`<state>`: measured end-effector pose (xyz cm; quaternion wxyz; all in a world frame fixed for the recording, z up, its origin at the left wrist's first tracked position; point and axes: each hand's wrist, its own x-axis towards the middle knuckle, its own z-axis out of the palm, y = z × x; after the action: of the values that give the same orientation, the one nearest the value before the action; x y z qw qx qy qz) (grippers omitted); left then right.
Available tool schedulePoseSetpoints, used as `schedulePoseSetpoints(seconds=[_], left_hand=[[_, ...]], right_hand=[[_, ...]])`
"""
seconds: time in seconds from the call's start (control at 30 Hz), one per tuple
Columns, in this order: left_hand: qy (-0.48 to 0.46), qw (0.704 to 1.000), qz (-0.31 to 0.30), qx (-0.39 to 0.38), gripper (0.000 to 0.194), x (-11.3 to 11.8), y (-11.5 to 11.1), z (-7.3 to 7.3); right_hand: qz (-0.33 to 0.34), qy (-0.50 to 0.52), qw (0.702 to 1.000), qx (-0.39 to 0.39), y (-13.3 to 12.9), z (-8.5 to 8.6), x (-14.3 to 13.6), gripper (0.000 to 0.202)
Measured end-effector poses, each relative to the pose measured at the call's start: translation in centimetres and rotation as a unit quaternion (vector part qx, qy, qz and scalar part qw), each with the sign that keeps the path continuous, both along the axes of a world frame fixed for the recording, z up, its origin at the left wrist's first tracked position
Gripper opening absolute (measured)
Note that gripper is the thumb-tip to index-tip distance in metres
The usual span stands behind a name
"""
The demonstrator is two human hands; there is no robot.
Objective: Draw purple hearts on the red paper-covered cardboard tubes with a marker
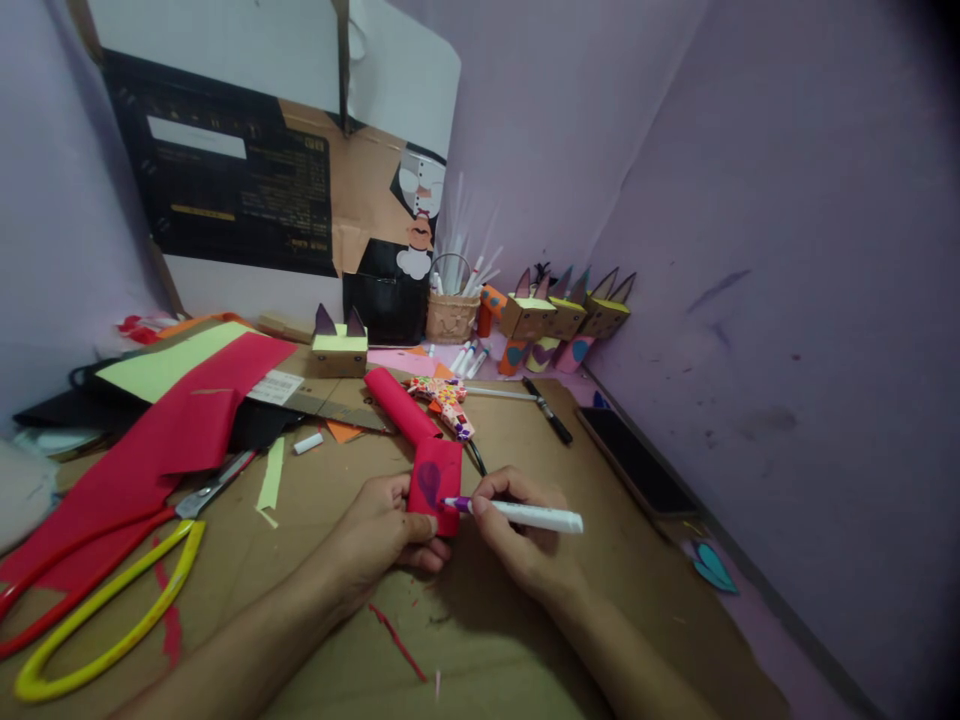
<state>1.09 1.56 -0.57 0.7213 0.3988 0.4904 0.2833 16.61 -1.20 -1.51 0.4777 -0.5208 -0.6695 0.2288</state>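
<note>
Against the wall at the back of the tabletop stands a big cardboard box, and most of the lettering in sight is there: rows of small gold print on its black panel, a pale label strip and an upside-down chef picture, though the print is too small and dim to read. A barcode label lies among the papers to the left, its lines also too fine to make out, and no brand name can be read anywhere

The small red paper piece is between the two hands, slightly ahead of them. The left hand grips its lower left side, thumb on the front and fingers behind. The right hand pinches a white marker, its purple tip at the lower right of a purple heart-like shape on the paper; whether the tip is touching I cannot tell

Just beyond the paper piece lies a red paper roll, with a flowered glue gun beside it. Open scissors and red paper are on the left; a black pen and a phone lie to the right, and behind them three cardboard animal figures stand near a basket of pens
</note>
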Motion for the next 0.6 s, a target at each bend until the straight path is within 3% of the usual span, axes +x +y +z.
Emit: schedulePoseSetpoints(seconds=[0.3, 0.6], left_hand=[[-0.003, 1.000, 0.004, -0.004, 0.022, 0.08, -0.08, 0.09], [-0.005, 1.000, 0.002, -0.001, 0.020, 0.00, -0.03, -0.01]], right_hand=[[0.026, 0.004, 1.000, -0.017, -0.03, 0.22, -0.20, 0.014], [0.008, 0.011, 1.000, -0.011, 0.02, 0.11, -0.02, 0.014]])
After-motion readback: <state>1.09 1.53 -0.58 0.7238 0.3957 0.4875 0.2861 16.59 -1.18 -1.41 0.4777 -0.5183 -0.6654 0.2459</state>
